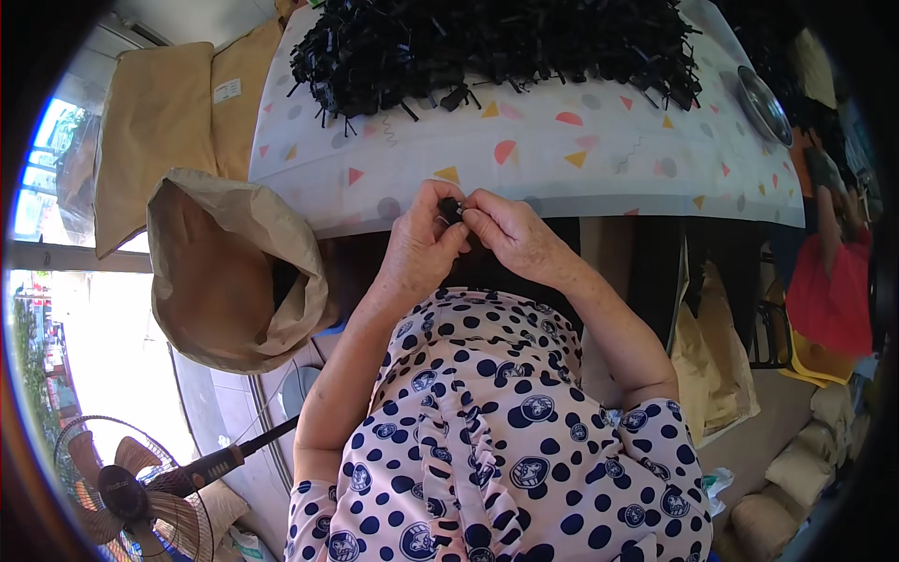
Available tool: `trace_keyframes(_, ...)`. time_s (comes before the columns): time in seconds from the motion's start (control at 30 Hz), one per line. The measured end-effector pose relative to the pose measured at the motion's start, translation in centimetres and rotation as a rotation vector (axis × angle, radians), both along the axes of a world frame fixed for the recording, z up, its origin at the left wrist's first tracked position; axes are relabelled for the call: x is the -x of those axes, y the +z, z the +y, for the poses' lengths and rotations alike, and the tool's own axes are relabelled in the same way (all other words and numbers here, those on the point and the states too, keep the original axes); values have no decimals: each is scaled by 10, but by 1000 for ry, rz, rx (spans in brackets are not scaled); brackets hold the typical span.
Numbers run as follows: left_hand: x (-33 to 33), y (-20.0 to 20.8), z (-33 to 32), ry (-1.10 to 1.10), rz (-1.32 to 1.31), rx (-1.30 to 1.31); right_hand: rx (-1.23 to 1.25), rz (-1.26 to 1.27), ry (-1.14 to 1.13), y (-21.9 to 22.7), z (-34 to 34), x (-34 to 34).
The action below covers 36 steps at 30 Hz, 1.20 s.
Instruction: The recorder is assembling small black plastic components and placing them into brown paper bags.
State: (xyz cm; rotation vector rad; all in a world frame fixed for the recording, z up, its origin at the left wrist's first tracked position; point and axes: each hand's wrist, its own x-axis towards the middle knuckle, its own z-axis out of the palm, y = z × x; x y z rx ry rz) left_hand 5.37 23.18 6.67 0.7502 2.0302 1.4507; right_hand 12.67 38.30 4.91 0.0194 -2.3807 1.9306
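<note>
Both hands meet just off the table's front edge, fingers pinched together. Between the fingers of my left hand [421, 239] is a small black plastic piece [450, 208] with a short stub. My right hand [510, 234] pinches the right end of that same piece with thumb and forefinger. Its exact kind is too small to make out. Across the far part of the table lies a large heap of similar black pieces [506, 47], many with thin stubs sticking out.
A patterned cloth covers the table [534, 173]. An open brown paper sack [309, 253] stands at its left, flat sacks [154, 131] behind. A metal bowl [763, 105] sits at the right edge. A fan [131, 492] is lower left. Another person in red [829, 290] is at far right.
</note>
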Motion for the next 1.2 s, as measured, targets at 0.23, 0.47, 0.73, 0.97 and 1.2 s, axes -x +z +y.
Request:
trace_keyframes(0.23, 1, 1, 1, 26, 368, 137, -30, 37, -95, -3, -14, 5)
trace_keyframes(0.47, 11, -2, -6, 109, 582, 154, 51, 156, -190, -21, -36, 23)
trace_keyframes(0.73, 23, 10, -23, 206, 74, -457, 262, 127, -112, -5, -35, 24)
trace_keyframes(0.97, 17, 26, -44, 220, -681, -746, 480, 166, -85, 11, -43, 25)
trace_keyframes(1.2, 16, 5, -50, -85, -710, -661, 644, -116, 116, 20, -29, 29)
